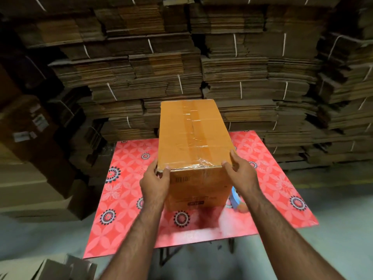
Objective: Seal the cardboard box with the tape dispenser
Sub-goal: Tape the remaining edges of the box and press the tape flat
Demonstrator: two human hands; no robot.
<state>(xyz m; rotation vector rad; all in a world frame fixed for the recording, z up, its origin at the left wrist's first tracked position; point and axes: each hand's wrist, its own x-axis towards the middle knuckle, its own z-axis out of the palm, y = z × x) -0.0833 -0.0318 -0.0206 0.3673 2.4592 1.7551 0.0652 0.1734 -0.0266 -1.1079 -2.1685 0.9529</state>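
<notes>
A tall orange-brown cardboard box [191, 138] stands on the red patterned table [125, 199]. Clear tape runs along its top seam and folds over the near edge. My left hand [155, 180] grips the box's near left corner, thumb on the top edge. My right hand [240, 172] holds the near right corner, fingers along the side and thumb on the top edge. The tape dispenser [236, 201], blue with an orange part, lies on the table just right of the box, mostly hidden behind my right wrist.
Tied bundles of flattened cardboard [181, 67] form a high wall right behind the table. Larger brown boxes [30, 148] are piled at the left. Flat cardboard sheets [50, 267] lie on the floor at the lower left. Grey floor [333, 239] surrounds the table.
</notes>
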